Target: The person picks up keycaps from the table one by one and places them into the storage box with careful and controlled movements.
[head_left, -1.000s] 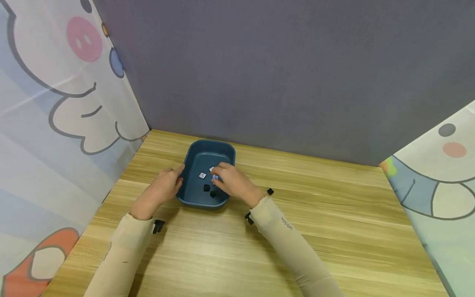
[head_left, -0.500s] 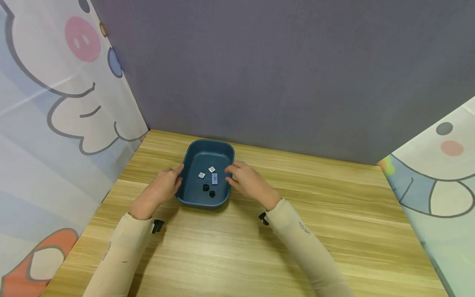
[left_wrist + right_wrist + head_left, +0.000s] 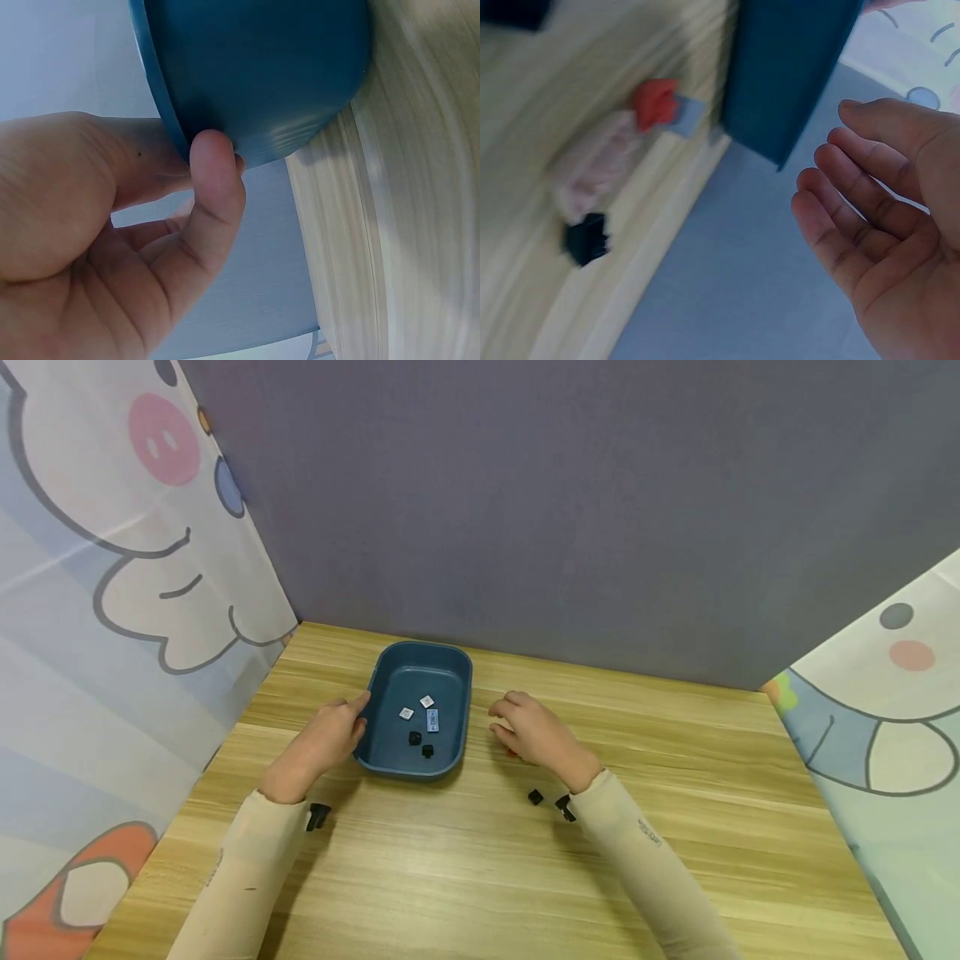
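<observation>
A dark blue tray point(image 3: 467, 718) stands at the back left of the table. My left hand point(image 3: 324, 743) pinches its left rim; in the left wrist view the thumb point(image 3: 214, 161) lies against the outer wall. Inside lie two small white squares point(image 3: 427, 702), a light blue rectangular piece point(image 3: 432, 721) and two small black pieces point(image 3: 415, 738). My right hand point(image 3: 536, 732) hovers right of the tray with loosely bent fingers, nothing between them. Partly hidden under it is a red piece point(image 3: 512, 752), blurred in the right wrist view beside a grey flat piece point(image 3: 684, 116).
A small black block point(image 3: 535, 797) lies on the wooden table point(image 3: 420, 877) near my right wrist. The right wrist view also has a blurred pale pinkish item point(image 3: 596, 165) and a black block point(image 3: 586, 240). A grey panel point(image 3: 525, 527) rises behind the table.
My right hand has moved out of the tray, over its right rim and rightward above the table. Several small pieces stay inside. The left hand keeps its place on the rim.
</observation>
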Available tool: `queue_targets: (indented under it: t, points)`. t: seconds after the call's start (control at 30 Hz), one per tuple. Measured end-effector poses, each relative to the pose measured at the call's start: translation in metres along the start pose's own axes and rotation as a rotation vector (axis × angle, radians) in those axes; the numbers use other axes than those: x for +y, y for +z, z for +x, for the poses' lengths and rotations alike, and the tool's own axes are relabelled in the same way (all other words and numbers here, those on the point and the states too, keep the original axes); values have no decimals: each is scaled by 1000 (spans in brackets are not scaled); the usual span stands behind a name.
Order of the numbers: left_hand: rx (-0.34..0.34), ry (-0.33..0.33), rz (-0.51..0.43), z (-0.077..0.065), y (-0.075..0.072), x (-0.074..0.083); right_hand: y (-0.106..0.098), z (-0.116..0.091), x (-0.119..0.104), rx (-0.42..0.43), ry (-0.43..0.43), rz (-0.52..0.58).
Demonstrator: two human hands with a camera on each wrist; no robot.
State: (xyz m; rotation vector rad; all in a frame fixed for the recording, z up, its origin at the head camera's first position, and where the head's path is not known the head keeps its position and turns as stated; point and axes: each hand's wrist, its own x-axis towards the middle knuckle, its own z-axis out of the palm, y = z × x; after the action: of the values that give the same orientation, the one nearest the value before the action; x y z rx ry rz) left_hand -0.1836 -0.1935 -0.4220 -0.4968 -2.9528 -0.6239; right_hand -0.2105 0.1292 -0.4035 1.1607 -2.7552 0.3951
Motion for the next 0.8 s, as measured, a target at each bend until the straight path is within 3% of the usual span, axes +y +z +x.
queue_targets:
  t: [0.4, 0.8]
  points:
    - [-34, -16, -4, -1, -2, 1, 17, -27, 19, -26, 80, 2]
    - [-50, -19, -12, 0, -4, 1, 29, -43, 29, -66, 85, -38]
